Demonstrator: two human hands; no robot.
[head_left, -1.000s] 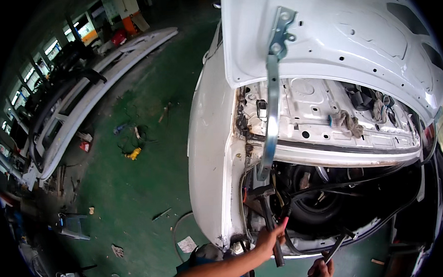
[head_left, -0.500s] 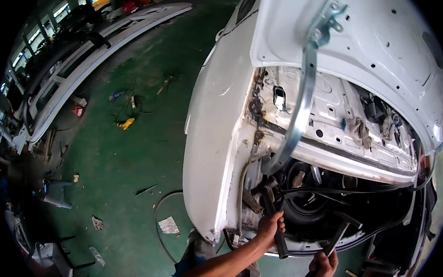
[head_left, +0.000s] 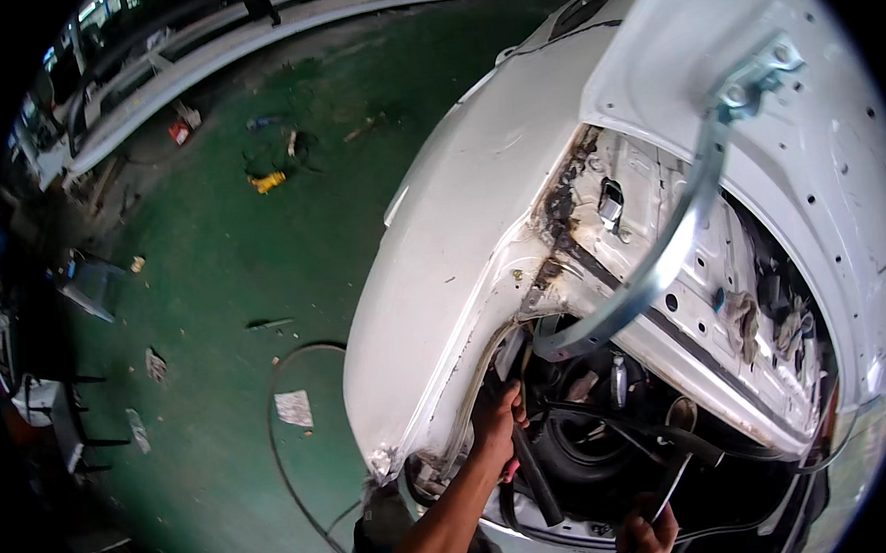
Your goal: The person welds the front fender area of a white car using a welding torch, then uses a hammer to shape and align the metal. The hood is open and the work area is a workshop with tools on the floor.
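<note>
Dark cylindrical handle, silver-shafted hammer, curved hinge

No readable text, labels, numbers or signs.

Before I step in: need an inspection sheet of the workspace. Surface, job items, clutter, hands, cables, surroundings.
Surface: green floor, scraps scattered over it.
Job items: white car, rear compartment open, tyre inside; silvery bent arm reaching down from the raised lid.
Clutter: yellow object and pale sheet on the floor; greyish cloth or glove on the car's inner panel.
Left hand: closed at a dark handle; far end hidden.
Right hand: holding a hammer, head up.
Cables: dark hose or cable curving across the floor.
Surroundings: long white panel, upper left.
</note>
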